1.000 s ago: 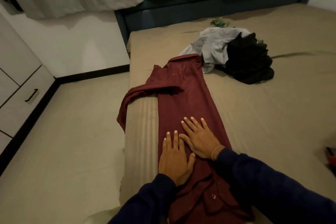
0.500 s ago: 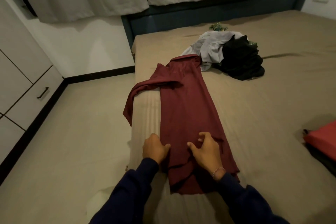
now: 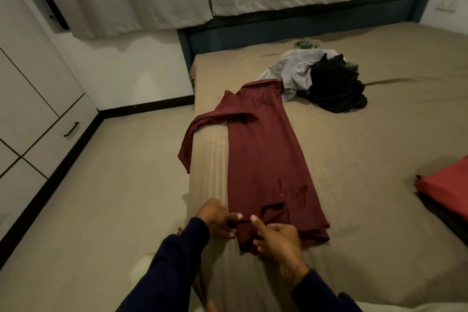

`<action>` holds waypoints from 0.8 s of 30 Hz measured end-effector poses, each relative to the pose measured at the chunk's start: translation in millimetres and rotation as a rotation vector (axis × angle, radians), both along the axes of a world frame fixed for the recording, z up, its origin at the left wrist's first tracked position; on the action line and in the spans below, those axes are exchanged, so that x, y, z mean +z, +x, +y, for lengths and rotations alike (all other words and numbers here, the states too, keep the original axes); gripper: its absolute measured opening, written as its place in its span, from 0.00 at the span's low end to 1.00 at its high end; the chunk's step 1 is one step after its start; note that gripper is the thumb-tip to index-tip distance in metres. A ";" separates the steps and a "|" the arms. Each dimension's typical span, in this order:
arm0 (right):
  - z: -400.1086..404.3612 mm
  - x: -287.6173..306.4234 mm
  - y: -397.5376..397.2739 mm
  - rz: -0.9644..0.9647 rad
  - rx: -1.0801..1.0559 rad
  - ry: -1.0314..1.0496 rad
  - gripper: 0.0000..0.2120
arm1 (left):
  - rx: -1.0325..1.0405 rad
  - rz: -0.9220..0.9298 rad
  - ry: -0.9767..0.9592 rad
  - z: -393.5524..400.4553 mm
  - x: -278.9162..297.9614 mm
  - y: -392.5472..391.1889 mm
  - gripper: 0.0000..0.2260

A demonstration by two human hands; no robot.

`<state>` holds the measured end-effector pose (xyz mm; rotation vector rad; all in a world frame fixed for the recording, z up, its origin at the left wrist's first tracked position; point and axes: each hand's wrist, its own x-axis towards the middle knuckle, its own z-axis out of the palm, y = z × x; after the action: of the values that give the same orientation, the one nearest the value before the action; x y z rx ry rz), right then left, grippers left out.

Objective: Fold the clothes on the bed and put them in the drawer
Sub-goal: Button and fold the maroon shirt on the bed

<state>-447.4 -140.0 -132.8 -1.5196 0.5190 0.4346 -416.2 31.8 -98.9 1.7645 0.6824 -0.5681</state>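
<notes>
A maroon shirt (image 3: 263, 149) lies lengthwise near the bed's left edge, folded into a long narrow strip, with one sleeve hanging over the side. My left hand (image 3: 217, 218) pinches its near left corner. My right hand (image 3: 276, 240) grips the near hem beside it, index finger raised. A heap of unfolded clothes, a grey garment (image 3: 296, 71) and a black garment (image 3: 336, 88), sits farther up the bed. White cabinet drawers (image 3: 68, 129) with a dark handle stand along the left wall, shut.
The tan bed (image 3: 354, 159) fills the right side, with a blue headboard (image 3: 291, 23) at the back. A red folded item on something dark (image 3: 448, 195) lies at the right edge. Beige floor (image 3: 101, 197) runs between bed and cabinets. White curtains hang above.
My hands went from lying flat on the shirt to gripping its near end. The near end now lies doubled over, and the view has pulled back.
</notes>
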 end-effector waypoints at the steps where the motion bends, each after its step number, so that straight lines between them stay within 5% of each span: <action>1: 4.0 0.7 -1.3 -0.017 0.063 -0.039 0.18 | -0.005 0.009 -0.006 0.1 1.0 -0.8 0.11; 5: 19.1 0.0 -3.8 -0.088 0.009 0.003 0.15 | -0.001 0.022 -0.071 4.5 3.5 -4.5 0.10; 9: 34.6 13.0 -12.8 0.006 -0.245 0.719 0.09 | -0.008 0.015 -0.137 8.8 2.0 -12.4 0.19; 11: 38.7 17.5 -20.3 0.054 -0.280 0.911 0.13 | -0.010 0.016 -0.165 10.2 3.5 -16.3 0.21; 24: 26.9 15.6 -34.3 0.068 -0.062 1.091 0.33 | -0.197 0.120 -0.345 22.2 -2.1 -37.6 0.13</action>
<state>-481.7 -113.2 -117.2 -0.4394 0.2841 0.5873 -453.8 54.1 -101.0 1.4892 0.4609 -0.8779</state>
